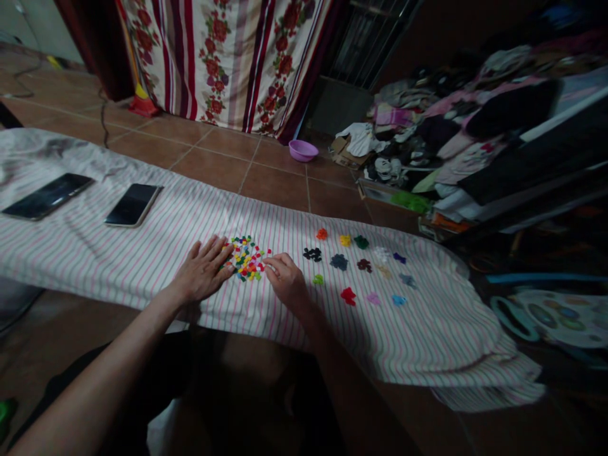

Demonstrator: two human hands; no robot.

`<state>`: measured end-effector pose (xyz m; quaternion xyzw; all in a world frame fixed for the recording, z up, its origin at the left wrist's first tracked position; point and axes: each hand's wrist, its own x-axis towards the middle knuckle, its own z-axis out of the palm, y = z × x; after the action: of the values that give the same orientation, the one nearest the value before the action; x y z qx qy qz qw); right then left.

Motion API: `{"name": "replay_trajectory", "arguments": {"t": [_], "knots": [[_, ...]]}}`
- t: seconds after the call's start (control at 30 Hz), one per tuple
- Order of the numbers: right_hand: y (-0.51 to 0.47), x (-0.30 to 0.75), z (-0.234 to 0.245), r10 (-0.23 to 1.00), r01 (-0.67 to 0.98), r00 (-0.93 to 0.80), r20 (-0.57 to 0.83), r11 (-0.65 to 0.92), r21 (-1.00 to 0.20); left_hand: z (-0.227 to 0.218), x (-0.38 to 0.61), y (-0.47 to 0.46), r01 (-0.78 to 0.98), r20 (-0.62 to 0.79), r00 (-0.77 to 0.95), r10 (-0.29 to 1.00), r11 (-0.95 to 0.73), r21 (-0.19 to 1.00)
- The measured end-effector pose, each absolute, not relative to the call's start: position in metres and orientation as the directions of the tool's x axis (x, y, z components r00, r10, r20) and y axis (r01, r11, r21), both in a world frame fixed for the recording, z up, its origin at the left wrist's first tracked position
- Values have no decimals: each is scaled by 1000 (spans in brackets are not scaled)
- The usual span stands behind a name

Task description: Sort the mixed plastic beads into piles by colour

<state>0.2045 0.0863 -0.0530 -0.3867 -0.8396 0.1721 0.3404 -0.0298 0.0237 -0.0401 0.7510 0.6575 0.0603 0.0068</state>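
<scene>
A pile of small mixed-colour pieces (246, 258) lies on the striped cloth in front of me. My left hand (204, 269) rests flat at the pile's left side, fingers stretched out and their tips touching its edge. At the right edge of the pile is my right hand (285, 275), thumb and index finger pinched together; whatever they hold is too small to make out. Farther right, pieces lie in single-colour heaps, among them black (312, 254), dark grey (339, 261), red (348, 296), orange (322, 234), yellow (344, 240) and lime green (317, 279).
A striped cloth (418, 342) covers the long, low surface. On its left lie a phone (133, 204) and a larger dark tablet-like device (50, 195). Beyond, a purple basin (303, 151) sits on the tiled floor, near a heap of clothes (456, 126) and a floral curtain (228, 57).
</scene>
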Motion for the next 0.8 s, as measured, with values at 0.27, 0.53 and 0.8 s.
{"name": "replay_trajectory", "arguments": {"t": [0.27,0.53,0.8], "knots": [[82,175,-40,725,527,-502,471,689,-498,-38,-26,23,991,92,106,990,-113,68],[80,156,-39,763,661,-527,374,644,-384,-39,-21,24,985,195,65,979,-94,145],[84,154,-40,807,713,-480,344,587,-383,-39,-29,31,870,221,-78,972,-42,491]]}}
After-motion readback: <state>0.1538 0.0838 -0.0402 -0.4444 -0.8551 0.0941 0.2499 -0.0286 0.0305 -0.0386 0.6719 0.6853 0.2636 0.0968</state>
